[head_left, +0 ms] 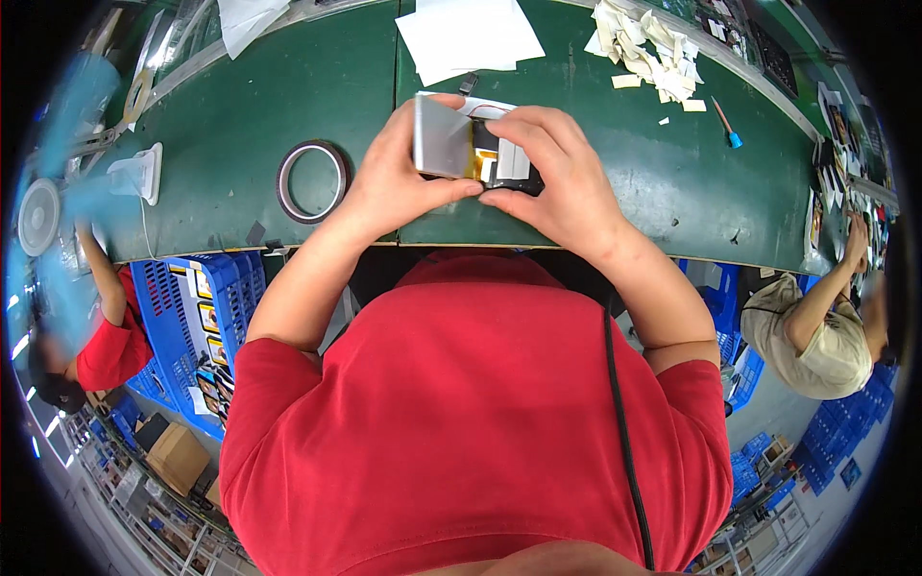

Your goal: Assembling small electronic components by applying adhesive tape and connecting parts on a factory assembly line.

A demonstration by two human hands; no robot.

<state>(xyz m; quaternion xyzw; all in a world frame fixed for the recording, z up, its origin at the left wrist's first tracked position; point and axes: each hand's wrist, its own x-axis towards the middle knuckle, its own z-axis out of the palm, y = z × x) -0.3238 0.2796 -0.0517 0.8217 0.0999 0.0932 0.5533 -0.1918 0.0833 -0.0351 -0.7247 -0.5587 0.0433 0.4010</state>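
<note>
My left hand (pixel 384 182) grips a flat silver block, which looks like a pouch battery (pixel 442 139), raised on its side above the green bench. Amber tape (pixel 477 161) runs along the battery's right edge, beside a black flat case (pixel 533 180). My right hand (pixel 571 182) is closed round that case, with a white strip (pixel 513 159) on its face. Both thumbs meet near the lower edge, where the two parts adjoin. Whether battery and case are joined I cannot tell. A white piece with a thin red wire (pixel 492 108) shows just behind them.
On the green bench (pixel 672 182) lie a tape roll (pixel 282 182), white sheets (pixel 471 43), paper scraps (pixel 653 58) and a blue-handled tool (pixel 734 139). A small black connector (pixel 468 84) lies behind my hands. Blue crates (pixel 173 317) stand below the bench. People (pixel 816 331) work at both sides.
</note>
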